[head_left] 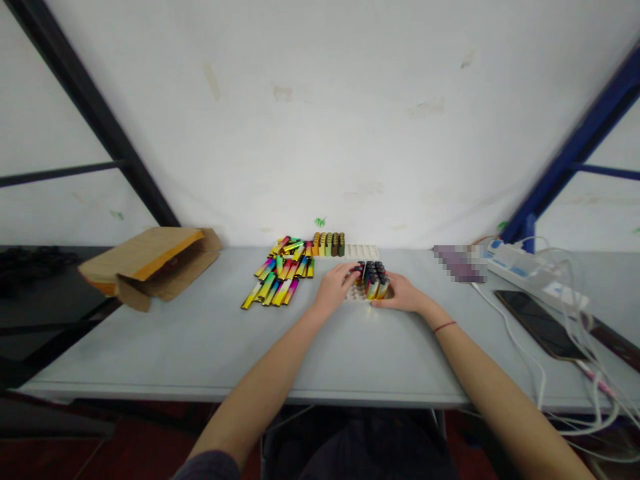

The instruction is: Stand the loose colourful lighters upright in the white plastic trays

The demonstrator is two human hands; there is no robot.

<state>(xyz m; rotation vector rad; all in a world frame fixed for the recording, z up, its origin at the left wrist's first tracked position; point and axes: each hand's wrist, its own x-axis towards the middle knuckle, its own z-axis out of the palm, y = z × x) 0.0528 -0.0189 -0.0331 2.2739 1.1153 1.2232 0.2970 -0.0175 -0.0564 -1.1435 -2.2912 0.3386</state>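
One open brown cardboard box with an orange-yellow band lies at the left of the grey tabletop, its mouth turned toward the work area. Right of it, shiny rainbow-and-gold slender tubes lie flat in loose rows, presumably spread so that single pieces are within easy reach. Behind, small gold, green and brown cylinders stand upright in close ranks, which probably keeps them orderly.

The left hand bends its fingers over the left side of a cluster of dark-topped, silver-and-yellow upright cylinders; whether it grips one cannot be told. Beneath it shows a white perforated tray, whose holes apparently keep the cylinders upright; a second white perforated tray lies behind. The right hand curves around the cluster's right side, thumb along the near edge, seemingly as a brace; its grasp is partly hidden. A thin red cord circles that wrist.

Farther right are a pixelated purple object, a black-screened phone and a white power strip among white cables.
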